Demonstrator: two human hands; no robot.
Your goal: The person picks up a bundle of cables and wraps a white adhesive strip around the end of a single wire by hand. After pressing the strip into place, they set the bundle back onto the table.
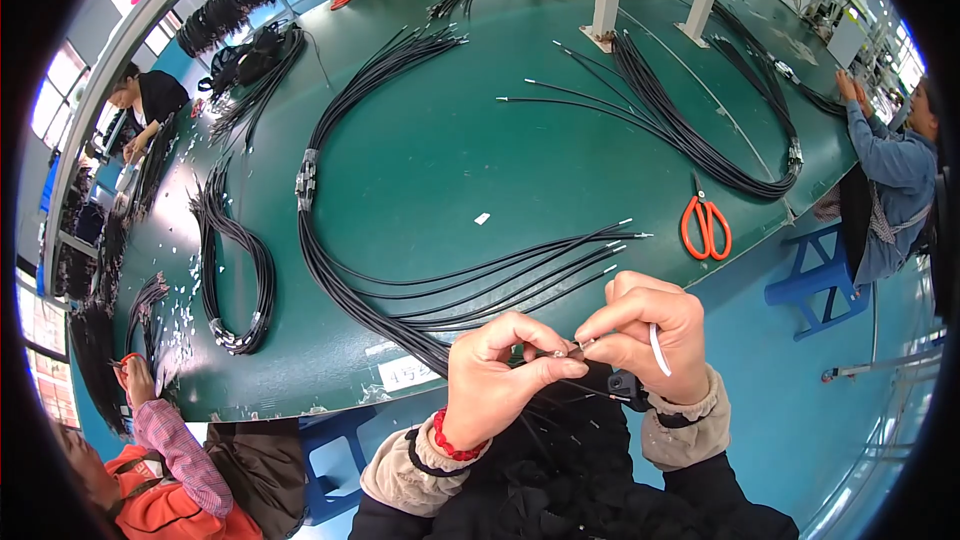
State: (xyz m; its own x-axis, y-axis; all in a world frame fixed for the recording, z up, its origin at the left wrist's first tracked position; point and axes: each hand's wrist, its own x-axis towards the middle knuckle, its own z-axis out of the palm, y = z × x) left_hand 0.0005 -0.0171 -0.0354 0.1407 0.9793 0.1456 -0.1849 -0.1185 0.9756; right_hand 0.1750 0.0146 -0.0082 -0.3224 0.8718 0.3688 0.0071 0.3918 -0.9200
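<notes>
From my remote view, one marking stands out: a white rectangular label point(402, 376) with dark characters, flat at the near edge of the green desk point(420, 170). It sits just beside the black cables point(345, 292), left of the wearer's left hand point(512, 360). I can make out no other lettering elsewhere.

The table point(430, 180) is green, and the long cables point(345, 90) are black with silvery tips point(626, 223). The scissors point(701, 203) have orange-red handles point(686, 230) and dark blades point(698, 183). The floor point(770, 370) is light blue and the stool point(800, 294) is darker blue. The bracelet point(448, 442) is red, the cuffs point(395, 475) are tan, and the little strip point(658, 348) is white. One sleeve point(185, 445) is checked.
</notes>
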